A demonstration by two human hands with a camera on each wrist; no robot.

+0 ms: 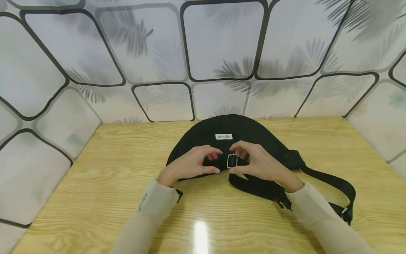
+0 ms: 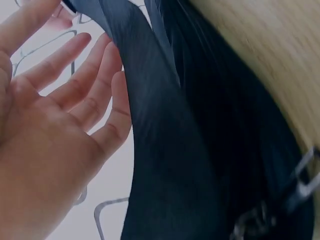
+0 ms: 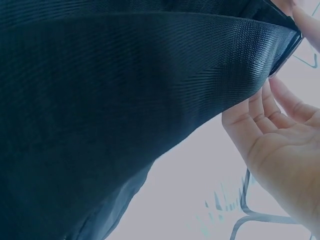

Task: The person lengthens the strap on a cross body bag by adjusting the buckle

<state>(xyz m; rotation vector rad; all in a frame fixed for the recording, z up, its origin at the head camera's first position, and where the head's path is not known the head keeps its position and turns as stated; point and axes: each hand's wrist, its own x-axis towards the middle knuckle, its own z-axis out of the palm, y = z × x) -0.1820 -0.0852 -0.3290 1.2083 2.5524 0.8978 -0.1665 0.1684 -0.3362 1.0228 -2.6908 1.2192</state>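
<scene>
A black crescent-shaped sling bag (image 1: 234, 125) with a small white label (image 1: 223, 136) lies on the table. At its near edge, my right hand (image 1: 261, 164) pinches a silver rectangular strap slider (image 1: 232, 161) between thumb and fingers, with the black strap (image 1: 253, 186) threaded through it. My left hand (image 1: 191, 163) hovers just left of the slider, thumb and fingers apart and holding nothing. In the left wrist view, its relaxed fingers (image 2: 102, 75) lie alongside the strap (image 2: 155, 115). The right wrist view shows the strap (image 3: 150, 65) running wide up to the right fingertips.
More black strap (image 1: 339, 183) loops over the wooden table (image 1: 120, 169) at the right, with a second buckle (image 1: 346, 211) near the right forearm. A black strap end (image 1: 179, 195) shows by the left sleeve. Patterned cloth (image 1: 222, 42) walls the back and sides.
</scene>
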